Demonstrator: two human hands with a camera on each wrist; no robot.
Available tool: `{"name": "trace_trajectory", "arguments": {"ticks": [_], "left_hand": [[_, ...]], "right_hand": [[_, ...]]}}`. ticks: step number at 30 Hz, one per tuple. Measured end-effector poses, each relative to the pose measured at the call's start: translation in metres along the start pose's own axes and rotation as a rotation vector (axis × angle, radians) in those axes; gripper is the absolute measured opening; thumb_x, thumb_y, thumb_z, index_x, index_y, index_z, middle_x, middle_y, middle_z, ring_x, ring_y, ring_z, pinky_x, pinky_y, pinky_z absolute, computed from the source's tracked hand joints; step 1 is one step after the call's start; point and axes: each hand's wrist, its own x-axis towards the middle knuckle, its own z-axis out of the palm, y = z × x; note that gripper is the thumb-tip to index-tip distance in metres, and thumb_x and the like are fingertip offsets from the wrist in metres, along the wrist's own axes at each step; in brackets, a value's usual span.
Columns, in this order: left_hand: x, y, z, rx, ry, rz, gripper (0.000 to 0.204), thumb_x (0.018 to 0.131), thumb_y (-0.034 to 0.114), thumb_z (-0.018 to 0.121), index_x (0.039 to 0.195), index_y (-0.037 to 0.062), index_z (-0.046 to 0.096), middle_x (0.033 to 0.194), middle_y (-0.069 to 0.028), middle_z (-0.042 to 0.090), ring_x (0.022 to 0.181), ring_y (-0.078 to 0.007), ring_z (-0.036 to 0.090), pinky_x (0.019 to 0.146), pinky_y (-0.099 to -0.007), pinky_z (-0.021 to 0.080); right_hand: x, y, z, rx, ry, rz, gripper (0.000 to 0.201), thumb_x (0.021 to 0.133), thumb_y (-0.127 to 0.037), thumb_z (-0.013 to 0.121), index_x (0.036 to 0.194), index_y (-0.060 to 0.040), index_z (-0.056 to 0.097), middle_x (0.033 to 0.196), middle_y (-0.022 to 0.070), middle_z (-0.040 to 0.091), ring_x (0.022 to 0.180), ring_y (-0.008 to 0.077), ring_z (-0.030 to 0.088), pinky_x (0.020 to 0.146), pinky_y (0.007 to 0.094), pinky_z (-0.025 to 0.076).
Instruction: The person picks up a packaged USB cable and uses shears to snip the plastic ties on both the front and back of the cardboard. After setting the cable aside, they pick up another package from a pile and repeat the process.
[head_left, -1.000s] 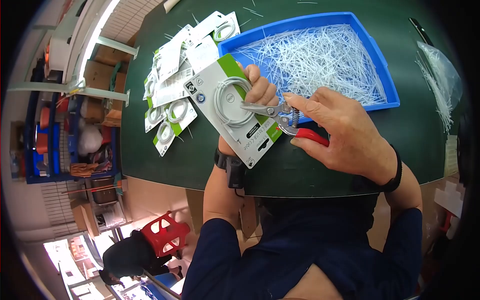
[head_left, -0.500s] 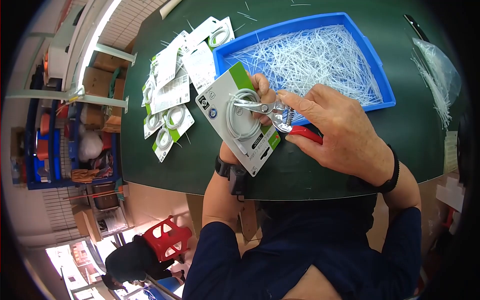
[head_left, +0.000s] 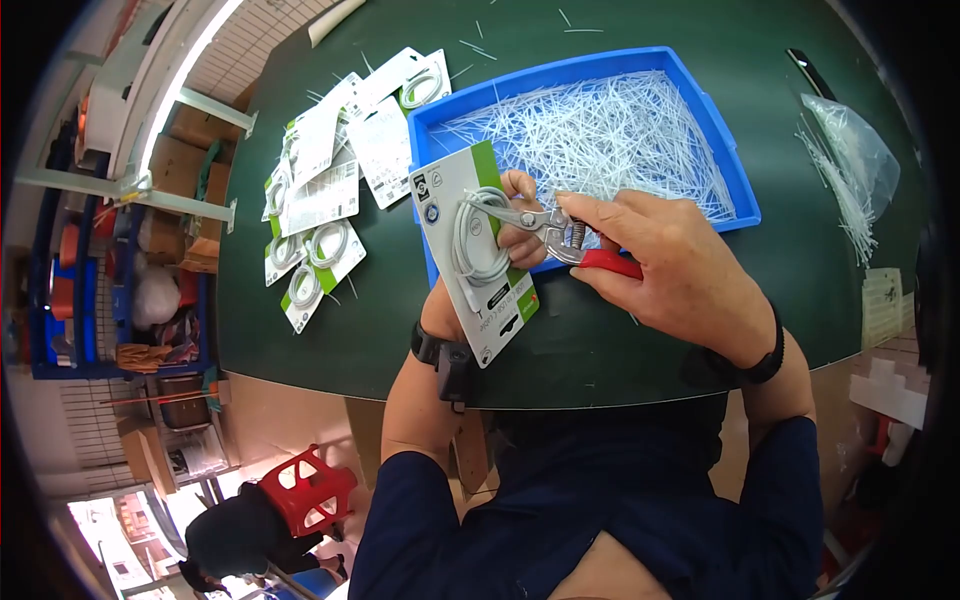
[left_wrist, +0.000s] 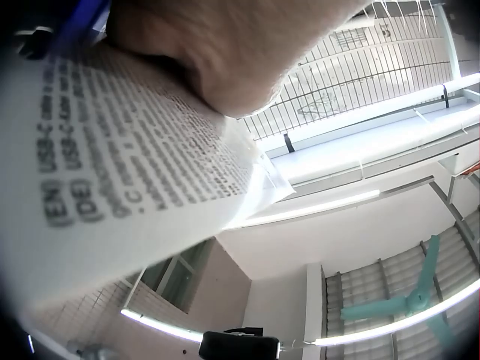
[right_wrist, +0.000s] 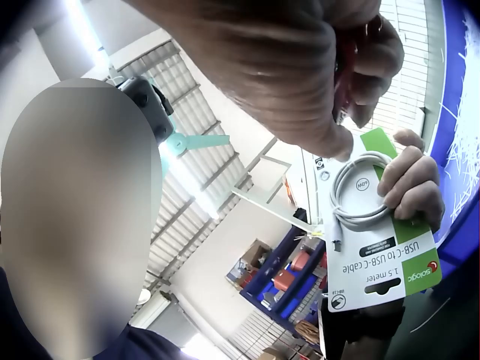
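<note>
In the head view my left hand point(head_left: 521, 240) holds a printed card point(head_left: 450, 185) tilted up, fingers at its green edge. A coiled white USB-C cable point(head_left: 462, 240) sits on its face. My right hand point(head_left: 675, 265) grips small cutters point(head_left: 556, 236) with red handles, their blades at the upper part of the coil. From the right wrist view, the left fingers point(right_wrist: 412, 187) lie over the card's edge beside the coil. The left wrist view shows the card's printed back point(left_wrist: 142, 150) close up, with part of the left hand above it.
Behind the hands stands a blue tray point(head_left: 715, 130) heaped with thin white plastic strips. Several carded cables point(head_left: 320, 190) lie piled at the left of the green table point(head_left: 590, 370). At the right are a clear bag point(head_left: 865, 150), more strips and a dark slim object point(head_left: 810, 73).
The card has turned more upright and narrower to the head view. The cutters' tips have moved from the coil's right side to its upper part. The head view has shifted slightly.
</note>
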Motion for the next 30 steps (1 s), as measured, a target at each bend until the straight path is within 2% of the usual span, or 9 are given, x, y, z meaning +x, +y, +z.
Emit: {"name": "trace_trajectory", "arguments": {"ticks": [3, 6, 10, 15, 19, 22, 26, 27, 30], "left_hand": [[-0.004, -0.009, 0.018, -0.059, 0.081, -0.07, 0.038, 0.112, 0.039, 0.054, 0.128, 0.0048, 0.055, 0.069, 0.0043, 0.044, 0.059, -0.0108, 0.046, 0.055, -0.025, 0.037], [-0.001, -0.014, 0.049, 0.141, 0.262, -0.193, 0.042, 0.113, 0.042, 0.052, 0.132, 0.0056, 0.055, 0.073, 0.0048, 0.042, 0.059, -0.0088, 0.041, 0.052, -0.0244, 0.033], [0.005, -0.018, 0.064, 0.243, 0.282, -0.326, 0.038, 0.114, 0.04, 0.049, 0.132, 0.0072, 0.055, 0.076, 0.0032, 0.043, 0.06, -0.0068, 0.04, 0.051, -0.0236, 0.031], [-0.001, -0.025, 0.065, 0.318, 0.322, -0.275, 0.038, 0.115, 0.04, 0.048, 0.134, 0.0079, 0.055, 0.076, 0.0029, 0.043, 0.06, -0.0055, 0.039, 0.05, -0.0218, 0.03], [-0.001, -0.024, 0.058, 0.328, 0.316, -0.326, 0.037, 0.115, 0.037, 0.047, 0.136, 0.0078, 0.055, 0.077, 0.0029, 0.043, 0.06, -0.0056, 0.04, 0.05, -0.0204, 0.031], [-0.002, -0.027, 0.034, -0.047, 0.047, -0.326, 0.038, 0.115, 0.036, 0.046, 0.136, 0.0057, 0.054, 0.077, 0.0033, 0.043, 0.061, -0.0061, 0.04, 0.051, -0.0206, 0.033], [0.002, -0.015, 0.031, 0.054, 0.07, -0.245, 0.038, 0.116, 0.036, 0.044, 0.135, 0.004, 0.054, 0.076, 0.0036, 0.04, 0.061, -0.0071, 0.038, 0.05, -0.0224, 0.034], [0.002, -0.01, 0.034, 0.072, 0.076, -0.238, 0.038, 0.116, 0.036, 0.044, 0.135, 0.004, 0.054, 0.076, 0.0036, 0.04, 0.061, -0.0071, 0.038, 0.05, -0.0224, 0.034], [-0.006, 0.008, 0.047, 0.211, 0.196, -0.121, 0.038, 0.115, 0.034, 0.048, 0.134, 0.0016, 0.056, 0.08, 0.0023, 0.051, 0.065, -0.0093, 0.049, 0.058, -0.0247, 0.046]], "right_hand": [[0.004, 0.002, 0.009, 0.142, 0.132, -0.028, 0.06, 0.082, -0.005, 0.086, 0.137, -0.0034, 0.063, 0.099, 0.0136, 0.068, 0.085, 0.0259, 0.07, 0.075, 0.0349, 0.057], [0.009, 0.013, 0.017, 0.3, 0.29, -0.012, 0.052, 0.086, -0.005, 0.084, 0.131, -0.0007, 0.059, 0.107, 0.0136, 0.071, 0.088, 0.0215, 0.073, 0.078, 0.032, 0.058], [0.011, 0.019, 0.017, 0.35, 0.27, 0.046, 0.045, 0.088, -0.006, 0.085, 0.123, -0.0005, 0.056, 0.103, 0.0123, 0.071, 0.086, 0.017, 0.072, 0.078, 0.0311, 0.058], [0.011, 0.024, 0.019, 0.392, 0.231, 0.074, 0.042, 0.089, -0.006, 0.085, 0.12, -0.0017, 0.057, 0.095, 0.0103, 0.07, 0.086, 0.0139, 0.07, 0.076, 0.0298, 0.058], [0.011, 0.023, 0.018, 0.471, 0.233, 0.163, 0.038, 0.09, -0.002, 0.083, 0.117, -0.0023, 0.057, 0.09, 0.0072, 0.067, 0.085, 0.0118, 0.067, 0.075, 0.0287, 0.056], [0.013, 0.026, 0.009, 0.788, 0.214, 0.209, 0.034, 0.09, 0.004, 0.079, 0.115, -0.003, 0.057, 0.091, 0.0034, 0.066, 0.084, 0.0091, 0.063, 0.076, 0.0274, 0.053], [0.014, 0.029, -0.02, 1.041, 0.253, 0.283, 0.032, 0.09, 0.008, 0.075, 0.115, -0.0028, 0.058, 0.093, 0.0012, 0.065, 0.085, 0.0077, 0.06, 0.077, 0.0265, 0.051], [0.014, 0.032, -0.022, 1.053, 0.253, 0.265, 0.032, 0.09, 0.008, 0.075, 0.115, -0.0028, 0.058, 0.093, 0.0012, 0.065, 0.085, 0.0077, 0.06, 0.077, 0.0265, 0.051], [0.017, 0.052, -0.012, 0.7, 0.331, 0.286, 0.03, 0.091, 0.006, 0.073, 0.118, -0.0011, 0.06, 0.095, 0.0018, 0.065, 0.086, 0.0076, 0.06, 0.08, 0.0258, 0.051]]}}
